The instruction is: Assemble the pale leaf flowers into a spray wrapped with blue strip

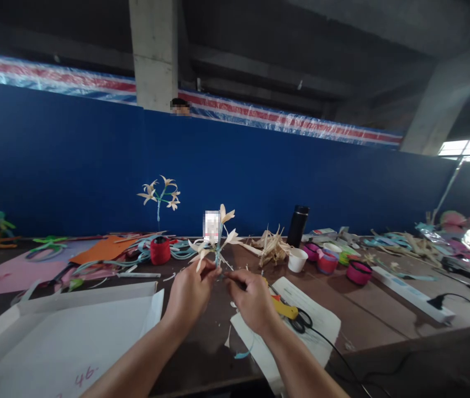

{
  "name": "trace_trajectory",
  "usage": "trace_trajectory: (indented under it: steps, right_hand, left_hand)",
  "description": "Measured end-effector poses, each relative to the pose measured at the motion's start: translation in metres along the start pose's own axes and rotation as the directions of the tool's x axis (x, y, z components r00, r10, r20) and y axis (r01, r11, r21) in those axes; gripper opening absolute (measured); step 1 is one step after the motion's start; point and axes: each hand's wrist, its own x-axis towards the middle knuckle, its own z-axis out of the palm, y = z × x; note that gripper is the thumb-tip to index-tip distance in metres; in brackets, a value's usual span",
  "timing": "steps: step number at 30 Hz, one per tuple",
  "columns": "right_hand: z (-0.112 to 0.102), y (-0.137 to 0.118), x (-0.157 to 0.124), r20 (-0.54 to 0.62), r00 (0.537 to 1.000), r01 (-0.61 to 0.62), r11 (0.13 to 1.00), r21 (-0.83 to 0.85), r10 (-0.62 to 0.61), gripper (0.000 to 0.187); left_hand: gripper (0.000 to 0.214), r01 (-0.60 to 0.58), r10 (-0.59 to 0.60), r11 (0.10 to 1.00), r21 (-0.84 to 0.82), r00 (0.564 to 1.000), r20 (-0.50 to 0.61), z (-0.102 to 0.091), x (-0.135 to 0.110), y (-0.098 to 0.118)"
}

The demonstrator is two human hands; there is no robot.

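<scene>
My left hand [191, 290] is closed in a pinch on the stem of a handmade flower [231, 237], which stands upright with pale, dry-looking petals and a light blue stem. Close beside the stem's lower end, my right hand [253, 301] has its fingers pressed together. Whatever lies between those fingertips is too small to make out. Behind my right wrist are a yellow tool [286, 308] and the black handles of scissors [302, 320], on a white paper sheet [320, 326].
A finished-looking flower spray [159, 205] stands at the back left. Before it sits a red roll [160, 251]. A white tray [73, 331] lies front left. Rightward are dried husks [274, 246], a paper cup [297, 260], a black bottle [298, 226] and a power strip [412, 296].
</scene>
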Motion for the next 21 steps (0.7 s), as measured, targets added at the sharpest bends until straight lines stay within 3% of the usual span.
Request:
trace_trajectory:
  steps: [5, 11, 21]
  right_hand:
    - [-0.0004, 0.0015, -0.0038, -0.003, 1.0, 0.001, 0.999, -0.04, -0.002, 0.024]
    - [-0.0001, 0.0027, -0.0066, -0.028, 0.999, 0.031, 0.996, -0.083, -0.034, 0.025]
    - [0.0089, 0.0101, -0.0025, -0.103, 0.993, -0.045, 0.998, 0.05, 0.05, 0.016]
  left_hand:
    - [0.017, -0.043, 0.041, 0.991, 0.125, 0.999, 0.017, -0.0038, -0.0043, 0.0003]
    - [0.02, -0.03, 0.025, 0.987, 0.159, 0.999, 0.033, -0.0025, -0.0037, 0.0005]
    - [0.015, -0.028, 0.026, 0.988, 0.15, 1.0, 0.014, -0.0041, -0.0025, 0.0035]
